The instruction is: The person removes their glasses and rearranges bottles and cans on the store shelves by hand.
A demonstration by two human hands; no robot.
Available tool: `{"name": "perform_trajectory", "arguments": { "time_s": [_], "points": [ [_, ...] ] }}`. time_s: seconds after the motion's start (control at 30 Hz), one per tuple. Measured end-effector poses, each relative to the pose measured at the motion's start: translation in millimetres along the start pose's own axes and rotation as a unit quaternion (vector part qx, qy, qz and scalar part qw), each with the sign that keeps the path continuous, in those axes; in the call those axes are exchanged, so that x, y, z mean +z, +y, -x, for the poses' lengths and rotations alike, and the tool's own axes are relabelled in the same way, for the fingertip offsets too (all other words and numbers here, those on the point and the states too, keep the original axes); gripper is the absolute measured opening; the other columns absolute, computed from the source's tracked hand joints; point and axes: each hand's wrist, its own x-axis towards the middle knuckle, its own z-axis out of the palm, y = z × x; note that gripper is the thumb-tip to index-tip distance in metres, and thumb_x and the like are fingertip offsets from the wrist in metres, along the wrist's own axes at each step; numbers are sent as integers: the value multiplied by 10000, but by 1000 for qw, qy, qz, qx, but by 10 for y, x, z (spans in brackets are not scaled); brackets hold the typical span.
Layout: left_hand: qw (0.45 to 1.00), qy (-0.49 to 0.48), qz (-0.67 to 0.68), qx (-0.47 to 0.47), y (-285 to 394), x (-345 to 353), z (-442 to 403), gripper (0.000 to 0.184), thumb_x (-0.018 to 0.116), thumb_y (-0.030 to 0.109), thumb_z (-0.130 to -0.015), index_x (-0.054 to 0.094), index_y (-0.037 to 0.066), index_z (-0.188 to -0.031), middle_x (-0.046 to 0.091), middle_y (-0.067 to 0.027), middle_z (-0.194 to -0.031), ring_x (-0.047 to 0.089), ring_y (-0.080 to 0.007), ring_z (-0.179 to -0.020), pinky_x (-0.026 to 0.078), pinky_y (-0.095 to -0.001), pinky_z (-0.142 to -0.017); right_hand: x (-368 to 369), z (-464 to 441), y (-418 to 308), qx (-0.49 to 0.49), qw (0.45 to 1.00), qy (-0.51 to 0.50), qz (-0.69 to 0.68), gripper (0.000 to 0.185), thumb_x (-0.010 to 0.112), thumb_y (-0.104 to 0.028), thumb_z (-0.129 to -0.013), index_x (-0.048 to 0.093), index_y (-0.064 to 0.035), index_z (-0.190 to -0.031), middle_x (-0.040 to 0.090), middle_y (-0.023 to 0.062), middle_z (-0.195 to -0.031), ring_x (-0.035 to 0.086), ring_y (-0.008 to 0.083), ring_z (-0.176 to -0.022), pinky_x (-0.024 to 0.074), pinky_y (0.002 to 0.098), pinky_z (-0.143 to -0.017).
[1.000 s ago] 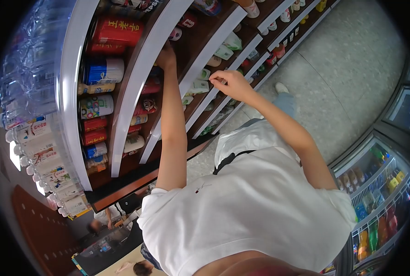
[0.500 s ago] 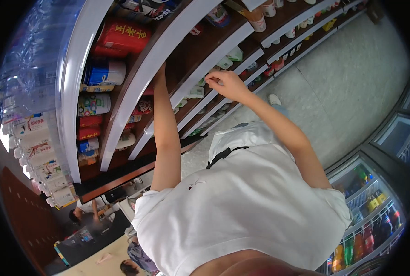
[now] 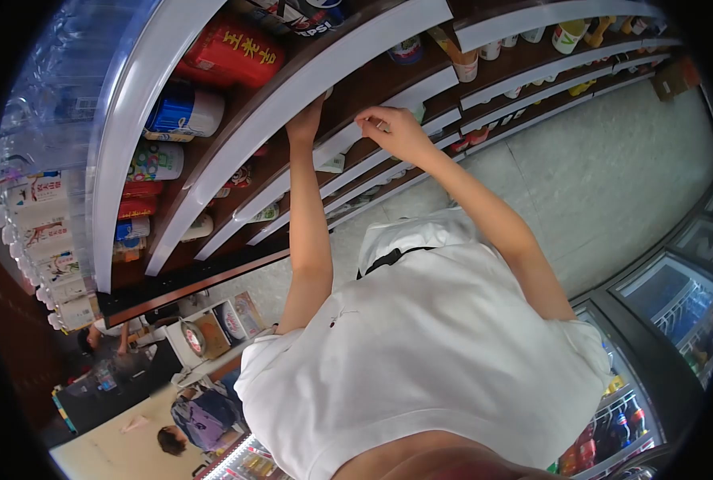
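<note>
My left hand [image 3: 305, 122] reaches in between two shelves, palm and wrist in sight. Its fingers are mostly hidden behind the white shelf edge, so I cannot make out what they touch. In front of a lower shelf edge, my right hand [image 3: 396, 133] hovers with fingers curled toward the thumb; nothing shows in it. Above and left of my left hand lie a big red can pack [image 3: 232, 53] with yellow characters and a blue-and-white can [image 3: 184, 110]. A patterned can [image 3: 155, 162] stands beyond them. Nearest my right hand is a pale green-and-white package [image 3: 334, 163].
Clear plastic-wrapped bottles [image 3: 48, 216] stand at the left. Cups [image 3: 568, 36] line the shelves at upper right, near a brown box [image 3: 676, 78] on the floor. Glass-door fridges [image 3: 604, 424] are at lower right. Other people [image 3: 204, 416] are at lower left, near a counter.
My left hand has drawn partly out from behind the shelf edge, showing more of the palm. My right hand stays almost in place. The view has turned slightly.
</note>
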Motion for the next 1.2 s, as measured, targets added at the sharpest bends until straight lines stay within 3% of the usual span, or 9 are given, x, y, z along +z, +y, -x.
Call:
{"name": "perform_trajectory", "arguments": {
  "time_s": [0.17, 0.23, 0.3, 0.5, 0.53, 0.6, 0.67, 0.9, 1.2],
  "points": [
    [1000, -12, -16, -5, 62, 101, 91, 461, 729, 123, -750, 515, -59, -1116, 565, -135, -1072, 538, -198, -990, 437, -314, -864, -117, -121, 17, 7, 999, -40, -26, 159, 586, -131, -842, 620, -20, -951, 664, 83, -786, 651, 148, -692, 491, 252, -630],
    [999, -5, 47, 12, 5, 199, 124, 305, 717, 161, -756, 618, -18, -982, 653, -100, -941, 602, -217, -889, 437, -329, -833, -120, -136, -70, 7, 997, -65, -29, 161, 585, -126, -843, 619, -16, -955, 664, 77, -795, 648, 147, -702, 488, 249, -640],
    [999, 14, 4, 37, 156, 208, 138, 295, 716, 153, -755, 618, -16, -975, 652, -117, -945, 605, -238, -898, 440, -338, -832, -192, -139, -395, 56, 985, -99, -129, 165, 594, -115, -837, 619, -7, -960, 660, 81, -799, 630, 143, -705, 483, 248, -665],
    [972, 89, -180, 122, -118, 256, 175, 216, 638, 75, -784, 618, -13, -980, 637, -169, -957, 595, -326, -912, 449, -372, -816, -964, -69, -1636, -298, 948, -51, -104, 134, 562, -6, -805, 645, -39, -904, 651, 84, -774, 586, 194, -661, 462, 303, -609],
    [970, 78, -190, 133, -84, 266, 162, 211, 634, 72, -772, 626, 0, -970, 633, -174, -941, 587, -350, -895, 455, -384, -802, -1112, -39, -1702, -349, 934, -39, -60, 147, 654, -95, -742, 652, -79, -888, 615, 81, -743, 567, 217, -620, 419, 298, -543],
    [969, 67, -214, 102, -160, 274, 212, 251, 639, 122, -787, 615, 4, -1008, 626, -171, -987, 575, -343, -941, 437, -383, -835, -1245, 122, -2046, -450, 880, 23, -151, 265, 359, -252, -931, 514, -170, -1130, 587, 39, -827, 531, 194, -660, 379, 355, -596],
    [962, 55, -233, 132, -203, 286, 131, 263, 654, 187, -790, 631, 27, -998, 637, -151, -974, 580, -331, -939, 443, -377, -826, -1264, 227, -2275, -413, 903, 74, -94, 325, 273, -312, -947, 499, -212, -1158, 550, 29, -868, 505, 187, -669, 337, 330, -611],
    [961, 130, -214, 119, -14, 444, 107, 251, 702, 230, -749, 657, 49, -916, 654, -121, -884, 606, -316, -807, 471, -370, -714, -1025, 187, -2418, -462, 883, 41, -76, 328, 274, -329, -943, 503, -195, -1136, 551, 35, -864, 498, 184, -656, 322, 328, -594],
    [957, 197, -193, 93, -134, -183, 568, 188, 657, 162, -767, 638, 37, -906, 630, -163, -838, 591, -354, -762, 474, -392, -670, -408, 287, -2572, -536, 841, 65, -31, 341, 274, -354, -938, 508, -169, -1102, 552, 44, -857, 489, 179, -638, 300, 325, -569]
  ]
}}
